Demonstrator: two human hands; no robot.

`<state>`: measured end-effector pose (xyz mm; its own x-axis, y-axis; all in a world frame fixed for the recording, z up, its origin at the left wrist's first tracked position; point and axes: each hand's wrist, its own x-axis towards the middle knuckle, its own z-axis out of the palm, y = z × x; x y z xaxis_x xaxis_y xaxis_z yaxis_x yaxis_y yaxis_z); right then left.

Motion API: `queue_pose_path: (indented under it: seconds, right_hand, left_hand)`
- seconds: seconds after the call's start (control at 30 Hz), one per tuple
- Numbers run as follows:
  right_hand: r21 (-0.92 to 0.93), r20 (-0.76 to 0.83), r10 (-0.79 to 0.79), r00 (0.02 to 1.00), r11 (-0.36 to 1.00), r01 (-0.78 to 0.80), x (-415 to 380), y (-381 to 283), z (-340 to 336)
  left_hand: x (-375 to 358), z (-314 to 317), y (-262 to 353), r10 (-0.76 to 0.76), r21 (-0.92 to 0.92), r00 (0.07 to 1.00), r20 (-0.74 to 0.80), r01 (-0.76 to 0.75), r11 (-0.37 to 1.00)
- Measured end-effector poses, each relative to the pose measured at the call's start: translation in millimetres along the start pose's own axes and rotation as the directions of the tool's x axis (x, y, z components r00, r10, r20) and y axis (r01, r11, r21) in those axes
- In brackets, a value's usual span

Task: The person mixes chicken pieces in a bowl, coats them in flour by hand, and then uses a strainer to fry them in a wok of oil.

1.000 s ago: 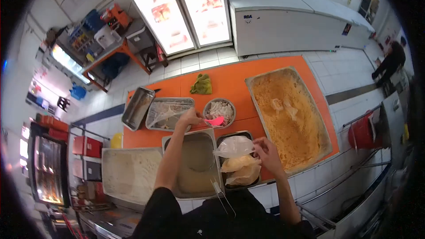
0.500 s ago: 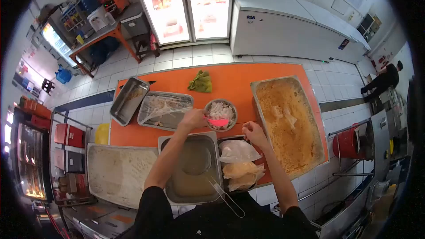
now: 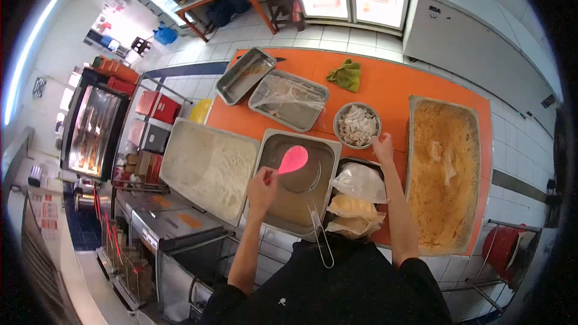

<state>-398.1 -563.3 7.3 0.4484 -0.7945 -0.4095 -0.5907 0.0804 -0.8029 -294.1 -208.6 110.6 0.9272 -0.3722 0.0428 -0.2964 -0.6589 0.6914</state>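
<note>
My left hand (image 3: 263, 185) is closed round the handle of a bright pink serving spoon (image 3: 294, 159). The spoon's head is raised over a deep steel pan (image 3: 274, 210) of cloudy liquid. My right hand (image 3: 383, 147) grips the near right rim of a round metal bowl (image 3: 343, 108), which is filled with pale chopped pieces. Below that hand, a dark tray holds a clear plastic bag (image 3: 361, 182) and yellowish bags (image 3: 352, 207). A wire-handled strainer (image 3: 319, 229) rests across the liquid pan's near right edge.
A large pan of orange-brown crumbs (image 3: 442, 204) lies at right, a tray of white powder (image 3: 208, 165) at left. Behind are a tray with plastic film (image 3: 292, 93), a narrow steel pan (image 3: 244, 78) and a green cloth (image 3: 345, 76) on the orange table (image 3: 397, 78).
My left hand has moved the pink spoon from the bowl back over the liquid pan. My right hand has gone forward to the bowl's rim. The view has swung left.
</note>
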Motion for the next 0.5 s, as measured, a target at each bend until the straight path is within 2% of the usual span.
queue_pose_path:
  seconds: [0.03,0.07,0.13,0.2,0.33,0.43,0.5]
  right_hand:
    - [0.042,-0.106,-0.176,0.979,0.983,0.181,4.6,13.8,8.5]
    - [0.041,-0.095,-0.183,0.979,0.982,0.187,8.0,30.2,8.8]
    - [0.159,-0.075,-0.371,0.925,0.912,0.379,-46.0,-11.1,-22.5]
    - [0.190,-0.011,-0.419,0.908,0.890,0.413,-91.7,-33.0,-51.3]
    - [0.285,0.135,-0.470,0.872,0.862,0.420,-161.7,-34.5,-100.5]
    - [0.313,0.118,-0.417,0.901,0.877,0.365,-192.6,-12.4,-125.8]
    - [0.337,0.080,-0.374,0.924,0.882,0.328,-210.0,2.0,-137.0]
  left_hand:
    - [-12.8,9.8,-6.0,-0.040,0.099,0.999,-0.031,0.043,0.994]
    - [-21.5,21.0,-11.9,-0.076,0.192,0.995,-0.063,0.087,0.978]
    - [-28.6,39.2,-17.3,-0.111,0.224,0.991,-0.077,0.125,0.966]
    - [-27.5,63.7,-37.8,-0.079,0.327,0.983,-0.168,0.131,0.936]
    - [-25.4,86.2,-56.8,-0.131,0.316,0.983,-0.130,0.166,0.934]
    - [-24.2,94.4,-59.3,-0.157,0.293,0.984,-0.085,0.175,0.940]
    - [-25.4,93.1,-54.2,-0.218,0.178,0.974,-0.057,0.225,0.958]
